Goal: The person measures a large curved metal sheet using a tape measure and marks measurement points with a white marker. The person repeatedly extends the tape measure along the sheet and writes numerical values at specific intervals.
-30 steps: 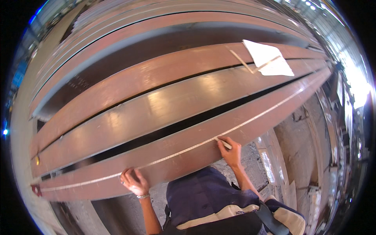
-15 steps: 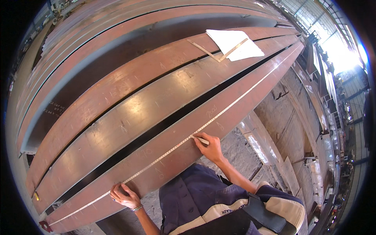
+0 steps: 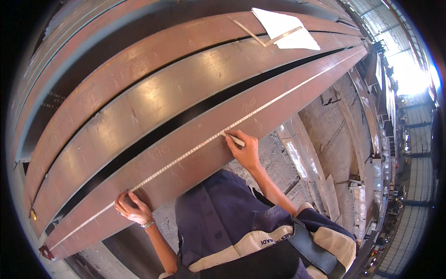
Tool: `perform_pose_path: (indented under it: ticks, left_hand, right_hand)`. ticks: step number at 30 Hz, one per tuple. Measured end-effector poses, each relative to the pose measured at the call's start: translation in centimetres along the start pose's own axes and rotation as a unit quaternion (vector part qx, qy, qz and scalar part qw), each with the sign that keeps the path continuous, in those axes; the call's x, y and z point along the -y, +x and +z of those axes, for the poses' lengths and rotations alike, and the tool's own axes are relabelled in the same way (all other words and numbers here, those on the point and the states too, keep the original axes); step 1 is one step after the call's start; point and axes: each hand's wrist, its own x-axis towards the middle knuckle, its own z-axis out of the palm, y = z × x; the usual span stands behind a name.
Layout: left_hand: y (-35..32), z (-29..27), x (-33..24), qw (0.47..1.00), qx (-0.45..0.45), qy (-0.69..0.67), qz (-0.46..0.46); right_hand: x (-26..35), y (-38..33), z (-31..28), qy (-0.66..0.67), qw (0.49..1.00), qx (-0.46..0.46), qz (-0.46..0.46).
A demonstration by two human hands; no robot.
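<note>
A long pale measuring tape (image 3: 174,162) lies stretched along the nearest reddish-brown steel beam (image 3: 204,158), over faint chalk marks. My left hand (image 3: 134,208), with a bracelet at its wrist, rests on the beam toward the left, its bent fingers closed on the tape's edge. Farther right, my right hand (image 3: 244,149) pinches a short whitish marking stick, probably chalk (image 3: 236,140). Its tip meets the beam at the tape's near edge. Down at the beam's left end, a small dark red piece (image 3: 46,252) sits at the end of the tape.
Beyond a dark gap runs a second steel beam (image 3: 181,88), with more behind it. White paper sheets (image 3: 290,30) lie there with a V-shaped pair of thin strips (image 3: 246,31) partly across them. A small yellow item (image 3: 33,215) is at the far-left beam end. Steel pieces (image 3: 306,158) lie at right.
The whole view has shifted, so beams, paper and hands appear higher in the picture. Both hands keep nearly the same places along the tape, the right still gripping the stick.
</note>
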Motion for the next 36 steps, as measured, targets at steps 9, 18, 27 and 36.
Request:
perform_pose_path:
  ticks: [9,18,27,36]
  left_hand:
    - [0.21,0.06,-0.19,1.000,-0.020,-0.011,0.009]
    - [0.22,0.05,-0.20,1.000,-0.014,-0.024,-0.002]
    - [0.02,0.17,-0.11,1.000,-0.015,-0.011,-0.009]
    - [0.10,0.16,-0.09,1.000,-0.013,-0.006,0.000]
  right_hand:
    - [0.02,-0.08,-0.02,-0.013,1.000,0.002,-0.006]
    - [-0.25,-0.06,-0.04,-0.012,1.000,0.008,-0.009]
    - [-0.26,0.05,-0.15,-0.030,0.999,0.007,-0.025]
    - [0.04,0.02,-0.12,-0.030,0.999,0.009,-0.027]
